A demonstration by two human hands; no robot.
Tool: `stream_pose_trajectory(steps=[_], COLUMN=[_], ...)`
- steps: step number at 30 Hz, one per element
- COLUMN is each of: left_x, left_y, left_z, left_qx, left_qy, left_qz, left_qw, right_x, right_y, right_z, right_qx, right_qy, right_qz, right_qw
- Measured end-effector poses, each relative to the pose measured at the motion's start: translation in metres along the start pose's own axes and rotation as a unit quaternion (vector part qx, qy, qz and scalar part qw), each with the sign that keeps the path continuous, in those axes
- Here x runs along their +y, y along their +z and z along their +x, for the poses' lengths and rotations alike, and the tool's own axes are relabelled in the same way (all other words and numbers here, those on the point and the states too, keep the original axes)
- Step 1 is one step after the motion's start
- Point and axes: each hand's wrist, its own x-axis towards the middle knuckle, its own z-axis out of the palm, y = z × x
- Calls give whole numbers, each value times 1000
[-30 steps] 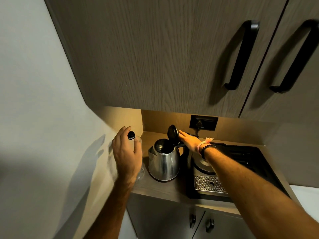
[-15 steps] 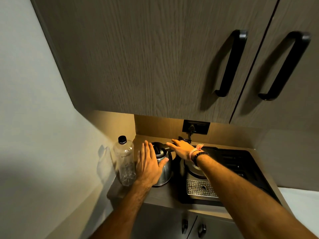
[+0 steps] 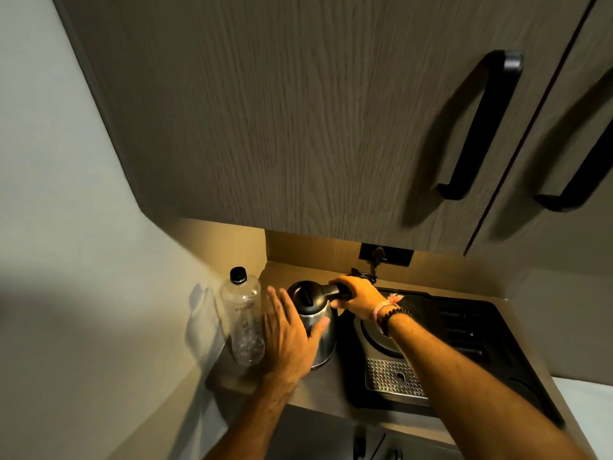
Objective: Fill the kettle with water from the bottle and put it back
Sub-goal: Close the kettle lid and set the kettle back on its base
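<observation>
Closing step, by the look: kettle [image 3: 313,322] upright on tabletop [image 3: 335,383], lid down, capped bottle [image 3: 244,322] just beside. Right hand [image 3: 356,298] clamped on kettle handle; left hand [image 3: 292,340] spread flat against kettle side. Next: seat squarely, then let go. Tight corner, cupboard [image 3: 298,111] overhead, tray [image 3: 464,343] right

A black coffee machine with a perforated steel drip tray [image 3: 394,376] sits on my grey-brown counter [image 3: 331,390]. Behind it, a black wall socket [image 3: 386,254] holds a plug. Above it hang dark wood-grain cupboards [image 3: 298,111] with curved black handles [image 3: 477,127].
</observation>
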Motion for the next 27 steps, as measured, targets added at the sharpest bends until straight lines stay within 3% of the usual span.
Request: stream_pose_trajectory(steps=[5, 9, 17, 27], left_x=[9, 10, 15, 92], left_y=[15, 20, 14, 13], left_z=[-2, 9, 23, 35], left_qx=[32, 60, 86, 5], left_qy=[-140, -189, -134, -52], left_qz=[-240, -316, -305, -359], left_qw=[960, 928, 939, 932], right_x=[13, 16, 13, 36], right_y=[-5, -5, -16, -89], right_z=[8, 10, 2, -48], right_qx=[-11, -14, 19, 128], right_qy=[-15, -20, -24, -3], right_qz=[56, 88, 135, 77], right_qw=[998, 996, 990, 989])
